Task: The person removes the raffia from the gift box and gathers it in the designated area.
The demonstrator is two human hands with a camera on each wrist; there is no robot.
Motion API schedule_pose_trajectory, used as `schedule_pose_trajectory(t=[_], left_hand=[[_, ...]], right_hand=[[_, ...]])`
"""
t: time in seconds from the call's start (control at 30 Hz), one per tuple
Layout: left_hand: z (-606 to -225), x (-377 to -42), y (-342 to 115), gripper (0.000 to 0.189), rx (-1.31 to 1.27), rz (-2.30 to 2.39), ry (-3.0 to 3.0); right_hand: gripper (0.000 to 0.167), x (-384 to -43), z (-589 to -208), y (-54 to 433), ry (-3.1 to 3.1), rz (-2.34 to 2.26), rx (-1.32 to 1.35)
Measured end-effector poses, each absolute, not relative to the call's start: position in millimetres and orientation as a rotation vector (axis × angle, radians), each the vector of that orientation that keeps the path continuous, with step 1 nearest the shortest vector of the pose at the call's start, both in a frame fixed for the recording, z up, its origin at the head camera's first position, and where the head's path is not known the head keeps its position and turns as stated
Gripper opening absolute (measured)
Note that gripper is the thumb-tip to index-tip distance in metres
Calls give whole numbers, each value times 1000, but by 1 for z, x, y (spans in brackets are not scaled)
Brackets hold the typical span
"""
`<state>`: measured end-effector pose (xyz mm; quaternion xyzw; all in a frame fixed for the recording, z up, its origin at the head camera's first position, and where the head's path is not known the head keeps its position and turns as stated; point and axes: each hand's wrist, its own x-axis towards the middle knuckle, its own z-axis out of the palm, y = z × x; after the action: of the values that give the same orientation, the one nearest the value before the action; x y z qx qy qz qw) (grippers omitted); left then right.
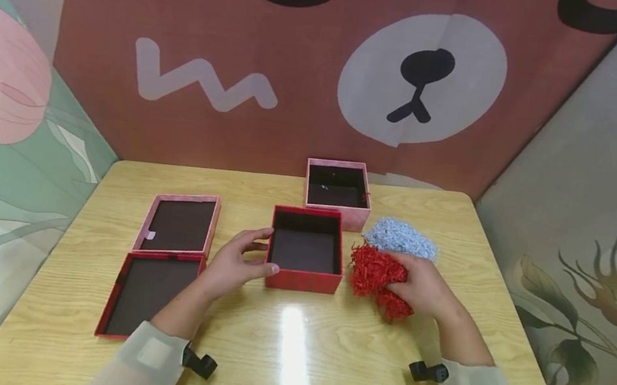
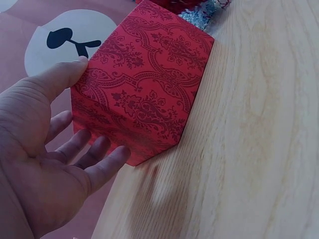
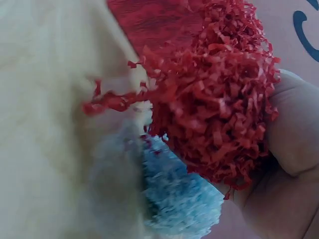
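Note:
A red box [image 1: 302, 280] with a dark interior sits in the middle of the wooden table. Its patterned red side [image 2: 139, 84] shows in the left wrist view. My left hand [image 1: 242, 259] is at the box's left side, thumb by the front corner, fingers loosely spread along the wall. To the right of the box, my right hand [image 1: 422, 286] grips a clump of red shredded paper [image 1: 377, 273], which also fills much of the right wrist view [image 3: 214, 99]. Just behind it lies a pile of blue shredded paper [image 1: 399, 237], partly covered by that hand.
A pink box [image 1: 349, 218] stands behind the red one, close to the wall. At the left lie a pink lid [image 1: 180, 224] and a red lid [image 1: 152, 295], hollow sides up; my left forearm overlaps the red lid. Patterned walls enclose the table.

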<state>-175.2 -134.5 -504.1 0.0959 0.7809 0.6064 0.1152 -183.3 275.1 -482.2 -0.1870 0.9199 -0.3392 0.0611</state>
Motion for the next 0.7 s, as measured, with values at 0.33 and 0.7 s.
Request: schedule_pose_trajectory(t=[0.33,0.7], left_hand=[[-502,-175,-135,80,285,1772,2278],[-500,-175,-135,81,279,1759,2274]], right_hand=[[59,-179,-503,273,2863,-801,-675],[64,-176,-509,267,2854,-696,-656]])
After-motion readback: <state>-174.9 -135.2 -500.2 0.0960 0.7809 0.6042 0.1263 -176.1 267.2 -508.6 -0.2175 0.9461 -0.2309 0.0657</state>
